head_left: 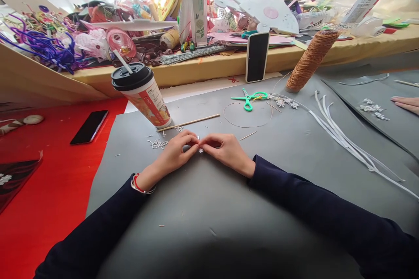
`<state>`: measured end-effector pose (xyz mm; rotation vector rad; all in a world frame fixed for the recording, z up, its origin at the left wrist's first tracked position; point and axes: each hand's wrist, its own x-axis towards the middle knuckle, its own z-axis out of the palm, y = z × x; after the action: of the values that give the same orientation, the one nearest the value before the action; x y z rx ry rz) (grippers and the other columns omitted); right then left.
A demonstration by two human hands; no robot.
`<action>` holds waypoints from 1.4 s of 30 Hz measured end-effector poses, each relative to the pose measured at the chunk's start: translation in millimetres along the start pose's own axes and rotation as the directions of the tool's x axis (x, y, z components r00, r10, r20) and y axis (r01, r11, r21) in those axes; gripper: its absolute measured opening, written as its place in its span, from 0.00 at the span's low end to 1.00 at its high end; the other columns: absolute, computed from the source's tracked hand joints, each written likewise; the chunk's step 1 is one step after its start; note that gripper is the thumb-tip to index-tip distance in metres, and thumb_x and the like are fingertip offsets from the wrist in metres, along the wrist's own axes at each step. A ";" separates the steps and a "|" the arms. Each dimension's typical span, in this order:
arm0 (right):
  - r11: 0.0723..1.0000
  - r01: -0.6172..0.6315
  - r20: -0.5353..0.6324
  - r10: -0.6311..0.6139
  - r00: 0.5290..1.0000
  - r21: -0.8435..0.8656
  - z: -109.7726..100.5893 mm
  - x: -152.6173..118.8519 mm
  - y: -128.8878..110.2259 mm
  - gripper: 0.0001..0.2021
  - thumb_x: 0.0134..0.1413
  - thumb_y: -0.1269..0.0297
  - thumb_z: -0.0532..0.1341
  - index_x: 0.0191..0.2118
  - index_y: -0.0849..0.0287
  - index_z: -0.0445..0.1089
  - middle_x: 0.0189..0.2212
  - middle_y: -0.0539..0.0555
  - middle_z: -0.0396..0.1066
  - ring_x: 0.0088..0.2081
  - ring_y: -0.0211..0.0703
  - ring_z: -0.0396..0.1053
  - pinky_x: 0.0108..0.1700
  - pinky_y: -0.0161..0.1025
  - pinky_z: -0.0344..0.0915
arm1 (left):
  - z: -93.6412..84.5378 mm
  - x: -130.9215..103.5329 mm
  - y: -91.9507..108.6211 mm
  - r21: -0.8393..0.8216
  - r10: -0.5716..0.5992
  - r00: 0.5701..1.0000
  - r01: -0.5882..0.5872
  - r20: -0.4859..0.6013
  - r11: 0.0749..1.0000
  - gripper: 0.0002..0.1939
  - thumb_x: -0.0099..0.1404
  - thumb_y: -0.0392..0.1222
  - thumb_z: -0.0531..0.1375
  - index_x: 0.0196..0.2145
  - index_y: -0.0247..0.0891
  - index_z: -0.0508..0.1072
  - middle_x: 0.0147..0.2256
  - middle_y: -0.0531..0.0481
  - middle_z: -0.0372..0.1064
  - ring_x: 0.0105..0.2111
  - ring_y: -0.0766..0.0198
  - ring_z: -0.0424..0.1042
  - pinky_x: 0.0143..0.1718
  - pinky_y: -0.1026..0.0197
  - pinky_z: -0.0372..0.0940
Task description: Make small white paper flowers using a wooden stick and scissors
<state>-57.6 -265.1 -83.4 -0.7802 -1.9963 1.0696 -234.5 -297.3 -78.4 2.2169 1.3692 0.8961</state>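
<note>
My left hand [179, 151] and my right hand [225, 150] meet fingertip to fingertip above the grey mat [157, 235]. Both pinch a small white piece [200, 151], mostly hidden by the fingers; its kind is too small to tell. White cord scraps [157, 144] lie just left of my left hand. Beyond the hands rests a thin wooden stick [193, 121], and a toothpick [248, 135] lies near my right hand. Green-handled scissors [248, 99] sit farther back, beside small white knotted pieces [284, 102].
A lidded paper cup [147, 100] stands at the back left, near a dark phone [89, 127] lying on red cloth. Another phone [257, 57] leans upright behind. A brown thread spool [310, 61] and white cords [340, 135] are at right, with another person's hand [407, 103] beyond.
</note>
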 end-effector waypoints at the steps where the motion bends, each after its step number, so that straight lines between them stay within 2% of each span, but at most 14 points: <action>1: 1.000 0.002 0.005 -0.002 1.000 -0.005 0.7 -0.1 0.0 0.07 0.49 0.69 0.55 0.32 0.59 0.71 0.29 0.49 0.72 0.31 0.34 0.68 0.37 0.31 0.63 | -0.6 0.4 -1.3 -0.018 0.000 1.000 0.000 0.022 1.000 0.05 0.61 0.37 0.53 0.32 0.37 0.68 0.35 0.48 0.63 0.33 0.66 0.64 0.34 0.63 0.62; 5: 0.999 0.018 0.049 -0.016 0.999 -0.033 1.5 0.2 -0.2 0.07 0.50 0.69 0.55 0.32 0.60 0.70 0.28 0.49 0.71 0.30 0.34 0.67 0.35 0.31 0.62 | -4.3 1.3 -4.1 -0.048 0.016 0.992 -0.010 0.122 0.999 0.06 0.62 0.40 0.52 0.32 0.37 0.66 0.35 0.48 0.62 0.31 0.66 0.63 0.31 0.63 0.61; 10: 0.995 0.069 0.131 -0.060 0.990 -0.066 -2.1 1.8 -0.4 0.07 0.50 0.70 0.54 0.32 0.60 0.69 0.29 0.50 0.71 0.31 0.34 0.66 0.34 0.32 0.62 | -8.8 0.9 -3.6 -0.067 0.083 0.968 -0.069 0.239 0.995 0.07 0.63 0.40 0.49 0.33 0.37 0.64 0.37 0.47 0.60 0.36 0.64 0.62 0.39 0.60 0.61; 18: 0.986 0.139 0.215 -0.116 0.970 -0.093 -5.0 5.9 3.3 0.06 0.49 0.72 0.55 0.31 0.59 0.69 0.30 0.50 0.71 0.31 0.35 0.67 0.36 0.33 0.63 | -4.5 -3.3 -4.5 0.041 0.094 0.944 -0.112 0.315 0.993 0.06 0.64 0.39 0.47 0.37 0.38 0.62 0.39 0.46 0.58 0.38 0.63 0.61 0.42 0.59 0.60; 23: 0.994 0.095 0.217 -0.083 0.973 -0.049 -5.8 6.3 7.0 0.07 0.49 0.72 0.55 0.32 0.60 0.70 0.30 0.51 0.71 0.32 0.36 0.68 0.38 0.34 0.64 | -3.0 -3.5 -8.6 0.050 0.077 0.962 -0.093 0.263 0.994 0.06 0.64 0.40 0.49 0.35 0.37 0.63 0.36 0.47 0.60 0.35 0.63 0.61 0.37 0.61 0.60; 29: 0.998 0.012 0.232 -0.024 0.972 0.054 -3.7 5.1 10.1 0.11 0.48 0.73 0.56 0.40 0.58 0.66 0.33 0.50 0.70 0.34 0.36 0.69 0.41 0.36 0.67 | -3.0 -3.0 -10.5 0.052 0.028 0.985 -0.038 0.170 0.998 0.05 0.62 0.39 0.52 0.34 0.37 0.65 0.33 0.49 0.61 0.31 0.66 0.62 0.33 0.64 0.59; 38: 0.991 -0.062 0.106 0.050 0.993 0.120 -3.3 3.7 8.8 0.07 0.47 0.72 0.57 0.36 0.57 0.62 0.30 0.49 0.69 0.33 0.36 0.70 0.40 0.37 0.68 | -1.1 -3.1 -7.1 0.018 0.003 0.998 -0.004 0.069 1.000 0.05 0.60 0.39 0.54 0.34 0.38 0.69 0.35 0.49 0.63 0.31 0.67 0.64 0.33 0.64 0.61; 42: 0.978 -0.101 0.077 0.088 0.993 0.182 -4.3 1.8 9.5 0.07 0.47 0.70 0.57 0.35 0.58 0.61 0.31 0.50 0.69 0.34 0.37 0.69 0.40 0.37 0.68 | -2.0 -3.7 -2.1 0.030 0.049 0.996 -0.051 0.075 0.998 0.08 0.57 0.39 0.57 0.36 0.39 0.68 0.38 0.48 0.63 0.35 0.64 0.65 0.38 0.61 0.62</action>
<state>-53.4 -257.4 -89.4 -0.7535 -1.8981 1.3328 -238.5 -299.7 -79.4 2.2934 1.3084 0.8054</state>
